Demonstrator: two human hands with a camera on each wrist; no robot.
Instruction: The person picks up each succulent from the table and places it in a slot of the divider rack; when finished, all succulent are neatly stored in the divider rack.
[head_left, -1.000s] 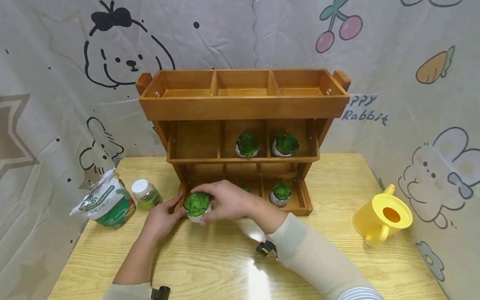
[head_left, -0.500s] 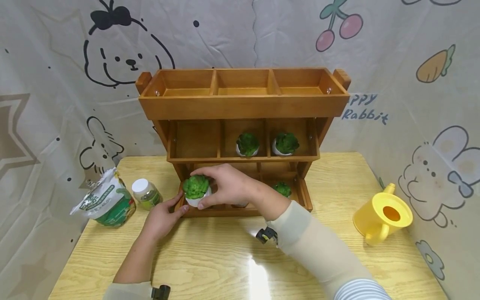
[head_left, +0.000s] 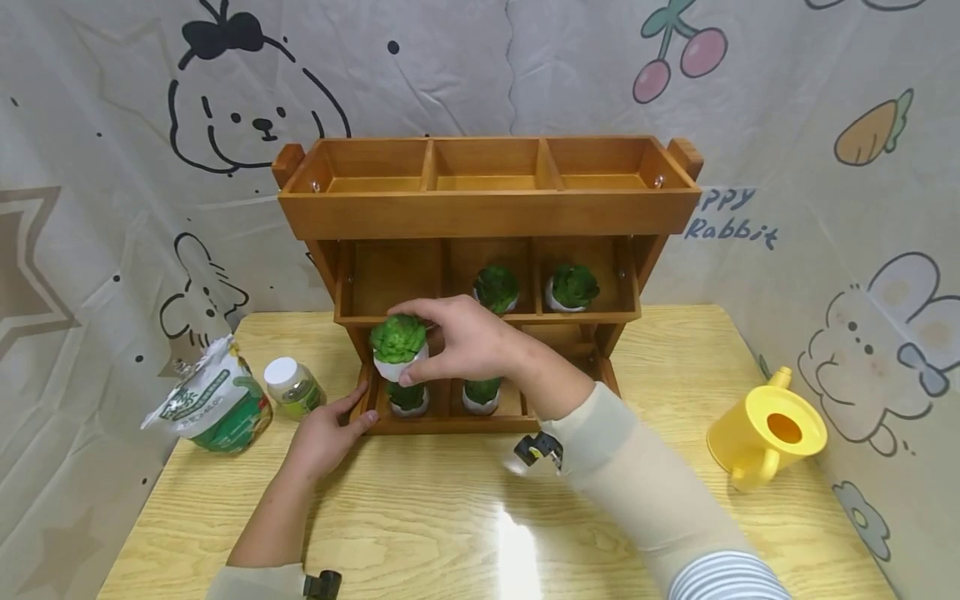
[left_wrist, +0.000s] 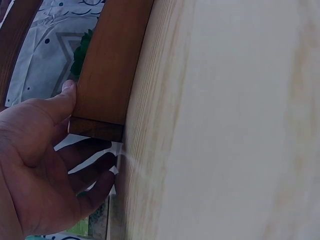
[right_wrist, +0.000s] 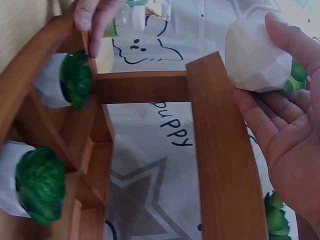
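My right hand (head_left: 468, 340) grips a small potted succulent (head_left: 399, 340), thumb and fingers on its white faceted pot (right_wrist: 256, 56). The plant is raised in front of the middle tier's left part, overlapping that tier's front board in the head view. My left hand (head_left: 324, 437) holds the left front corner of the three-tier wooden shelf (head_left: 491, 215), its thumb against the bottom tray's board and the fingers around the side in the left wrist view. Below the held plant, another potted succulent (head_left: 408, 398) sits in the bottom tray's left compartment. A further succulent (head_left: 482, 395) stands in the middle one.
Two succulents, one in the centre (head_left: 497, 288) and one on the right (head_left: 573, 288), sit in the middle tier. Left of the shelf stand a capped jar (head_left: 292, 388) and a green-white bag (head_left: 213, 404). A yellow watering can (head_left: 765, 429) is at the right.
My right hand has lifted the held succulent up from the bottom tray's front left to the middle tier's edge, uncovering the plants below. My left hand has stayed at the corner.
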